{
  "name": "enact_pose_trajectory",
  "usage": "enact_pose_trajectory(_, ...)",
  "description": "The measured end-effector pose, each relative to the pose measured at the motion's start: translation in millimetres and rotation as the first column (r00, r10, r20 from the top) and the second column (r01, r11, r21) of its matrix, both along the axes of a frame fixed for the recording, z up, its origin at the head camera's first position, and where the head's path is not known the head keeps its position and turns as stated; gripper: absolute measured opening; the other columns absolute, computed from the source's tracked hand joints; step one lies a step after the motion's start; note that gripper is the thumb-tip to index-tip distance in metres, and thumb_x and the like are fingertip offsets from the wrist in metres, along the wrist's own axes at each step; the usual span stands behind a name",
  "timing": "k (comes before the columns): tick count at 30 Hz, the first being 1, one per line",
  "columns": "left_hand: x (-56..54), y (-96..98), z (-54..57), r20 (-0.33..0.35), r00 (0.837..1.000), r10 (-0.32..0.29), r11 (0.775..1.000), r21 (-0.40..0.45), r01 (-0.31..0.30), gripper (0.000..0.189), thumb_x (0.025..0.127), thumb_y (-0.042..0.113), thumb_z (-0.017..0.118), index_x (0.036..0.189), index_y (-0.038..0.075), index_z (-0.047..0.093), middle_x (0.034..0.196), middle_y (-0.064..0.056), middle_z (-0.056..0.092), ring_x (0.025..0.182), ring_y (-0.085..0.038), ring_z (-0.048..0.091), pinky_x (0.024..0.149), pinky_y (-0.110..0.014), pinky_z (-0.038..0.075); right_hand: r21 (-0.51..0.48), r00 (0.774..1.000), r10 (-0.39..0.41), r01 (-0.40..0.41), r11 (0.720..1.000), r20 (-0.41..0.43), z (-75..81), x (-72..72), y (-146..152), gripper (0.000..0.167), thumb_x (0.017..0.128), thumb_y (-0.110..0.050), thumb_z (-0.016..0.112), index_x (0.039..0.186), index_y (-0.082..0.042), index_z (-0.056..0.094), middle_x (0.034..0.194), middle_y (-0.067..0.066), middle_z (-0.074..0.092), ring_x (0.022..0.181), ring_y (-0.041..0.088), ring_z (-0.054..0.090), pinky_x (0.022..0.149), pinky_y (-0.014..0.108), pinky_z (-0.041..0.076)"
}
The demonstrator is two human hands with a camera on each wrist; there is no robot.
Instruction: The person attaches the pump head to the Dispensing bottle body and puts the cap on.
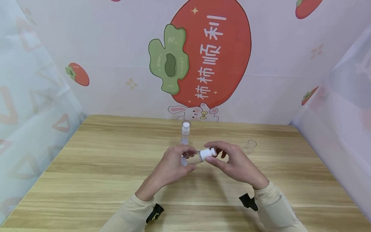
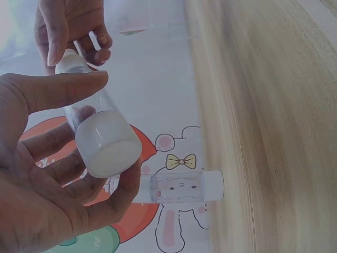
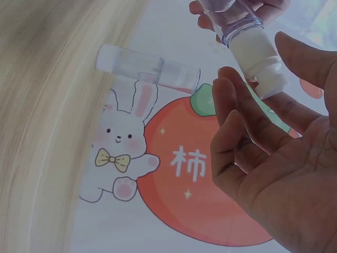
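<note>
My left hand [image 1: 174, 162] grips a small clear bottle [image 2: 108, 137] near its white base, thumb on one side and fingers curled round the other. The bottle is held tilted, its white pump top [image 1: 207, 153] pointing right. At that top, the thumb and fingers of my right hand [image 1: 236, 162] close round the white collar and pump head [image 3: 258, 60]. Just behind the left hand a second clear bottle [image 1: 185, 133] stands upright on the table, with a white pump under a clear cap; the left hand covers its lower part in the head view.
A clear, see-through cap [image 1: 251, 146] stands on the wooden table [image 1: 116, 154], right of the hands. Behind the table rises a backdrop [image 1: 116, 48] printed with persimmons and a rabbit. White sheets [image 1: 347, 106] flank both sides. Black straps [image 1: 248, 202] hang at the wrists.
</note>
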State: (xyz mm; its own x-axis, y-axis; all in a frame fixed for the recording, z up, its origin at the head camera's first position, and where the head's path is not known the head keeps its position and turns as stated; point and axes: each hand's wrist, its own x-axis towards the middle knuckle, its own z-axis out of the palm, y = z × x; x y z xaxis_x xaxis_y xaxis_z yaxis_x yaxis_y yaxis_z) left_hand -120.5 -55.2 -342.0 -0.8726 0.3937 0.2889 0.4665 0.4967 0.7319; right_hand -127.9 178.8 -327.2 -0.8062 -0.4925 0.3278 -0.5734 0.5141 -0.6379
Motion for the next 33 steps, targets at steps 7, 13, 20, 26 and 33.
enact_pose_trajectory(7,0.9,-0.3,0.4,0.002,1.0,0.001,1.0,-0.004,-0.001,0.035,0.078,0.005,0.087,0.11,0.003,0.072,0.098,-0.003,0.069,0.089,-0.02,0.062,0.081,-0.039,0.051,-0.009,1.0,0.01,-0.01,1.0,-0.003,2.5,0.9,1.1,0.034,0.091,-0.017,0.078,0.123,-0.019,0.068,0.104,-0.013,0.068,0.089,0.012,0.06,0.074,0.032,0.05)
enact_pose_trajectory(13,1.1,-0.6,0.4,0.0,1.0,-0.002,1.0,-0.003,0.002,0.035,0.078,0.005,0.087,0.11,0.003,0.072,0.099,-0.004,0.069,0.089,-0.019,0.062,0.081,-0.04,0.052,-0.011,1.0,0.019,-0.019,1.0,-0.006,4.0,1.5,1.7,0.036,0.09,-0.013,0.079,0.124,-0.018,0.068,0.107,-0.012,0.068,0.09,0.013,0.061,0.073,0.031,0.049)
enact_pose_trajectory(20,0.4,-0.3,0.6,-0.013,1.0,0.0,1.0,-0.006,0.0,0.035,0.078,0.005,0.087,0.109,0.003,0.073,0.098,-0.003,0.069,0.088,-0.017,0.062,0.081,-0.038,0.052,-0.013,1.0,0.028,-0.028,1.0,-0.008,4.3,1.1,2.0,0.035,0.09,-0.013,0.078,0.124,-0.018,0.068,0.106,-0.013,0.068,0.089,0.017,0.062,0.073,0.031,0.049)
enact_pose_trajectory(26,0.0,0.0,1.0,-0.014,1.0,0.002,1.0,-0.004,-0.002,0.035,0.077,0.005,0.087,0.109,0.004,0.073,0.098,-0.003,0.069,0.089,-0.021,0.063,0.081,-0.038,0.051,-0.017,0.999,0.039,-0.039,0.999,-0.015,3.1,0.7,2.2,0.034,0.091,-0.014,0.077,0.124,-0.018,0.068,0.106,-0.012,0.068,0.089,0.014,0.061,0.073,0.03,0.049)
enact_pose_trajectory(33,0.6,0.1,0.4,-0.001,1.0,-0.005,1.0,0.002,0.005,0.035,0.078,0.005,0.087,0.109,0.004,0.072,0.099,-0.004,0.07,0.09,-0.024,0.064,0.081,-0.039,0.052,-0.011,0.999,0.039,-0.039,0.999,-0.016,2.5,1.5,2.3,0.037,0.09,-0.009,0.078,0.124,-0.019,0.068,0.106,-0.012,0.068,0.089,0.017,0.061,0.072,0.03,0.049)
